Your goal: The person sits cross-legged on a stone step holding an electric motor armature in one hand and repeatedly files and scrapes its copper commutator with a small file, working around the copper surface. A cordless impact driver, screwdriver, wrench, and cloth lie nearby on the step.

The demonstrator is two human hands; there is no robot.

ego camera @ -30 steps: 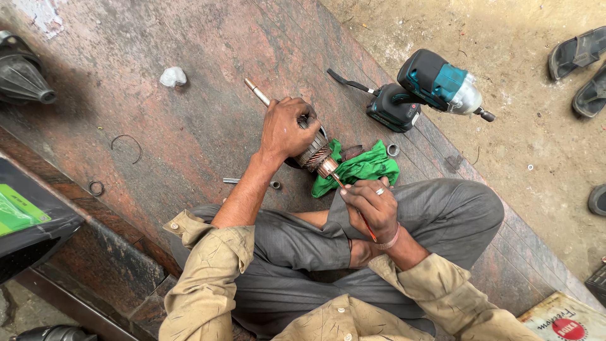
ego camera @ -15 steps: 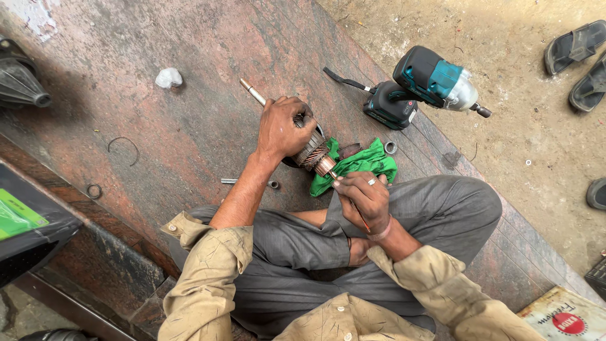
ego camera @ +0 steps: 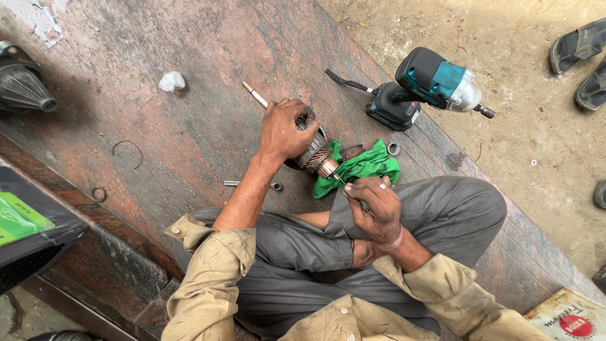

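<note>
My left hand (ego camera: pixel 284 129) grips a motor armature (ego camera: pixel 315 156) with copper windings and a long steel shaft (ego camera: pixel 255 95) sticking out to the upper left. The armature rests tilted on the reddish stone slab, its copper end on a green cloth (ego camera: pixel 363 165). My right hand (ego camera: pixel 374 203) pinches a thin pointed tool (ego camera: pixel 356 197), whose tip touches the copper end of the armature. I sit cross-legged in grey trousers and a tan shirt.
A teal and black cordless impact driver (ego camera: pixel 426 85) stands just past the cloth. A small metal ring (ego camera: pixel 393 149), a bolt (ego camera: pixel 232 183), wire clips (ego camera: pixel 128 151) and a crumpled white scrap (ego camera: pixel 172 81) lie on the slab. A black funnel-shaped part (ego camera: pixel 22 85) sits far left. Sandals (ego camera: pixel 584 53) lie on the ground.
My right hand has shifted slightly toward the armature, bringing the tool tip to its copper end. My left hand keeps the same grip.
</note>
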